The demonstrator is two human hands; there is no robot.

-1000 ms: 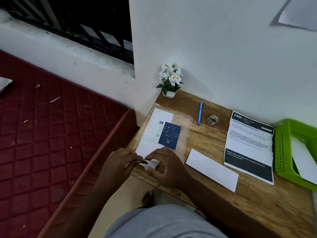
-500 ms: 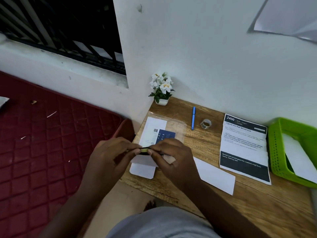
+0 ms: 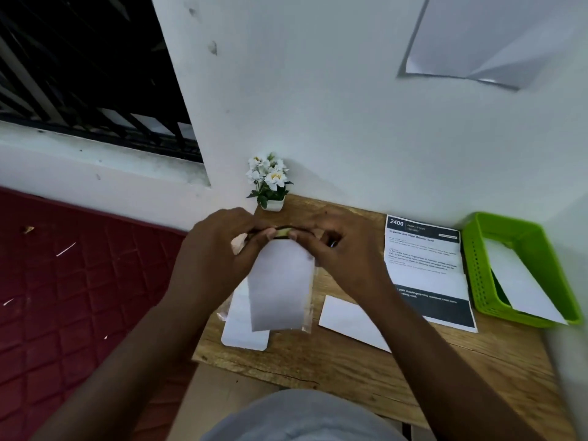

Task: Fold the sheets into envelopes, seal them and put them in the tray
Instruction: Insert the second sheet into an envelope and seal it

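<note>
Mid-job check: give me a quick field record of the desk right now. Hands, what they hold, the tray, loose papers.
left hand: pinches the top edge of the white envelope
right hand: pinches the same top edge from the other side
white envelope: lifted off the desk, hanging below the fingers
green tray: far right of the wooden desk, one white envelope inside
folded white sheet: flat on the desk, by the right forearm
printed sheet: flat beside the tray
flower pot: back, by the wall
</note>
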